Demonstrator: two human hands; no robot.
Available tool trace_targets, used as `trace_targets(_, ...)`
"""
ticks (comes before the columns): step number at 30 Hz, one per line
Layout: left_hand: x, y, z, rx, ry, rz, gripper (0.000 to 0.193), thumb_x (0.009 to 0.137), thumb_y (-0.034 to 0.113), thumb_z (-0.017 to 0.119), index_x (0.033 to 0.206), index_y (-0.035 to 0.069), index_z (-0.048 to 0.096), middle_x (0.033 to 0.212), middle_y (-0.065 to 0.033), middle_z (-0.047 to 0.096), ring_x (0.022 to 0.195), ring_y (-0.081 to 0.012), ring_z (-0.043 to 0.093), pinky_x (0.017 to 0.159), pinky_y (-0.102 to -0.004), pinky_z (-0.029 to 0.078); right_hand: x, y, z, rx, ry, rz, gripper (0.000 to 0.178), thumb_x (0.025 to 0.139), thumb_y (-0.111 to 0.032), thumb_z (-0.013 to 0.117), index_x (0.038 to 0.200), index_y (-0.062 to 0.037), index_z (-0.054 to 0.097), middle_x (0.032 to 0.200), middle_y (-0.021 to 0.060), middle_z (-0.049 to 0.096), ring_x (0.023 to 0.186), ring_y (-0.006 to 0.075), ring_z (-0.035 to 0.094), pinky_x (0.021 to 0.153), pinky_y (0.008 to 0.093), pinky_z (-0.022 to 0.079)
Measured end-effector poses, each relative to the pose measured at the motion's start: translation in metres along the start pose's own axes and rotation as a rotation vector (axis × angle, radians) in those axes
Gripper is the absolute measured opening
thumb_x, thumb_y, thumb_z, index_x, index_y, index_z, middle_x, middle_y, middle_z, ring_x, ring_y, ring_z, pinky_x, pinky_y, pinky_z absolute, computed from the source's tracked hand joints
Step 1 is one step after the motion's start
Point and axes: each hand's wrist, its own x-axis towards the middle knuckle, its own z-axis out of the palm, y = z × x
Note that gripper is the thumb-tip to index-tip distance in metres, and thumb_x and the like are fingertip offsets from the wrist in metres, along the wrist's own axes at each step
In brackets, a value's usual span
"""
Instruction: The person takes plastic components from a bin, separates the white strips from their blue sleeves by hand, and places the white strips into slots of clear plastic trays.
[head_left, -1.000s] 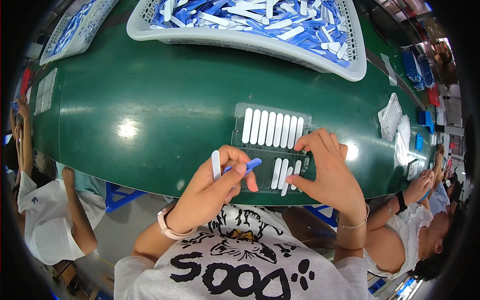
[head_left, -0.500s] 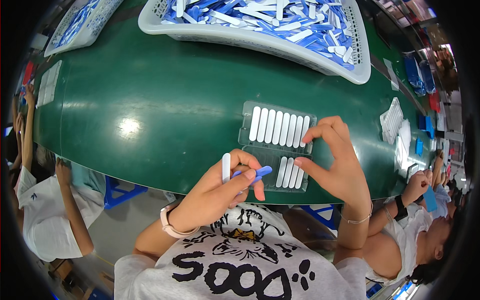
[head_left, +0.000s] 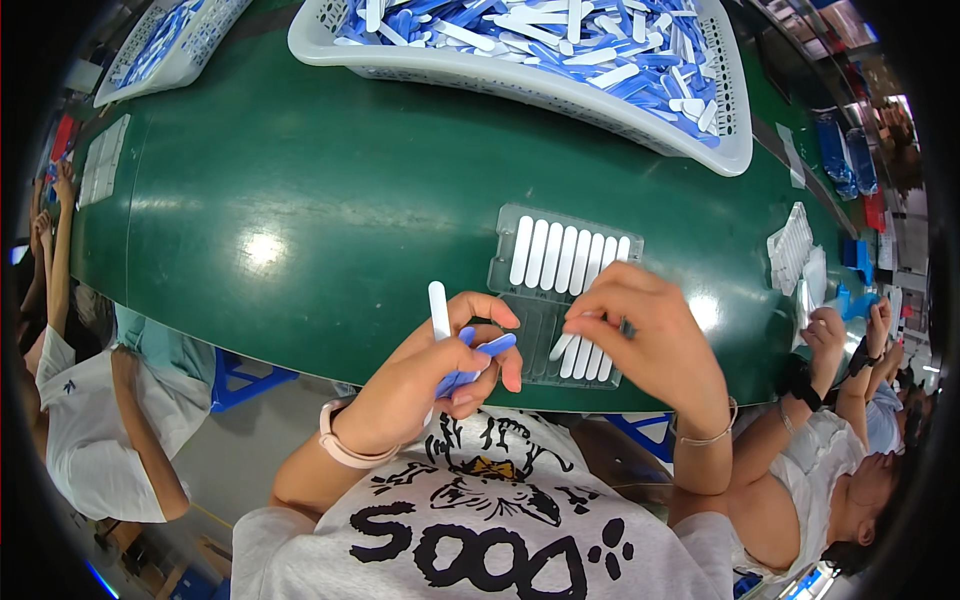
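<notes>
Green table (head_left: 300, 200) lies open beyond the edge-set clear tray (head_left: 565, 290).

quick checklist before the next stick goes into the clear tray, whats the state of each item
1. Upper row of the clear tray filled with white sticks: ok.
2. Lower row filled: not ok, slots at its left end are bare.
3. Left hand stocked: ok, it holds one white stick and blue sticks.
4. Right hand clear of the tray: not ok, fingertips on the lower row.
5. Stick under the right fingertips seated: cannot tell.
6. Supply basket stocked: ok.
</notes>
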Motion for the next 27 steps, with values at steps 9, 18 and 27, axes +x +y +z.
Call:
trace_targets(9, -0.002, 0.004, 0.006, 0.182, 0.009, 0.056, 0.026, 0.094, 0.008, 0.041, 0.12, 0.005, 0.042, 0.089, -0.015, 0.061, 0.053, -0.0035, 0.036, 0.044, -0.0191, 0.028, -0.003, -0.007, 0.014, -0.384, 0.248, -0.08, 0.019, 0.073, -0.021, 0.074, 0.087, -0.0103, 0.065, 0.08, 0.0023, 0.057, 0.072, 0.0201, 0.052, 0.069, 0.0332, 0.036)
trace_targets(18, -0.007, 0.009, 0.005, 0.207, -0.201, -0.091, 0.031, 0.102, 0.018, 0.037, 0.129, 0.003, 0.035, 0.067, -0.0054, 0.058, 0.045, -0.0026, 0.032, 0.043, -0.018, 0.027, 0.006, 0.0, 0.027, 0.166, 0.127, -0.601, 0.024, 0.072, -0.003, 0.073, 0.095, -0.0073, 0.071, 0.093, 0.0035, 0.065, 0.078, 0.0179, 0.058, 0.063, 0.0283, 0.046)
trace_targets(27, -0.01, 0.008, 0.007, 0.188, -0.099, -0.022, 0.029, 0.101, 0.027, 0.04, 0.12, 0.005, 0.044, 0.064, -0.0009, 0.048, 0.047, -0.0032, 0.031, 0.04, -0.0203, 0.02, 0.011, -0.015, 0.009, 0.24, 0.189, -0.522, 0.009, 0.071, -0.004, 0.074, 0.079, -0.007, 0.07, 0.073, 0.002, 0.064, 0.063, 0.0166, 0.058, 0.056, 0.029, 0.046)
